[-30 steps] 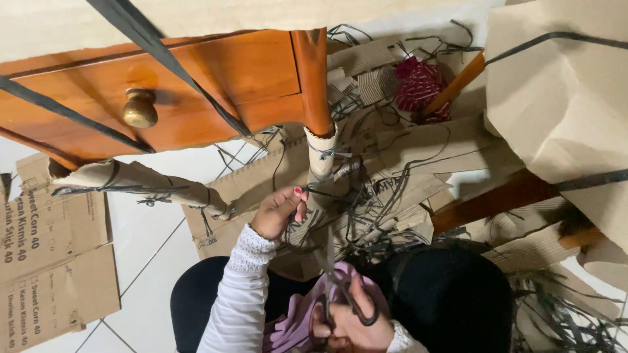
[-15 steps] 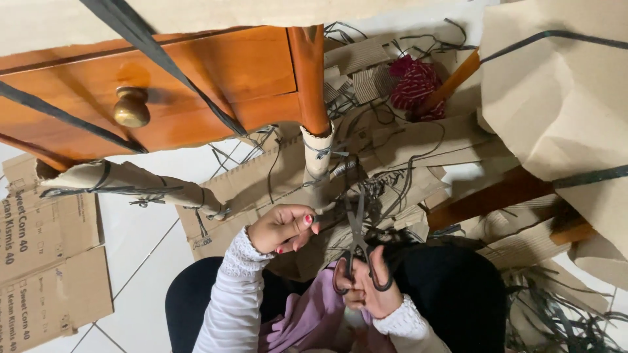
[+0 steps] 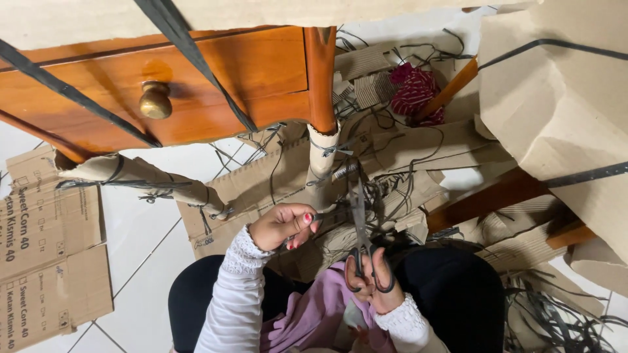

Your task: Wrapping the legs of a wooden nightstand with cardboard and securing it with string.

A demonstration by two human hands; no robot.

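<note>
My right hand (image 3: 374, 282) grips black-handled scissors (image 3: 361, 243) with the blades pointing up toward a paper-wrapped table leg (image 3: 323, 165). My left hand (image 3: 282, 226), in a white sleeve, pinches a thin black plastic strap (image 3: 327, 216) running beside that leg. The leg belongs to a wooden table with a drawer (image 3: 196, 91) and a brass knob (image 3: 156, 99). Brown corrugated wrapping (image 3: 261, 189) and tangled black straps hang around the leg.
A second wrapped leg (image 3: 137, 178) lies to the left. Flat cardboard (image 3: 46, 242) rests on the white tiled floor at left. Large cardboard-wrapped pieces (image 3: 562, 111) fill the right side, with a red knitted item (image 3: 413, 91) behind and loose black straps (image 3: 556, 314) at lower right.
My right hand has lifted the scissors from my lap up toward the wrapped leg. My left hand has stayed near the strap, shifting slightly down and right.
</note>
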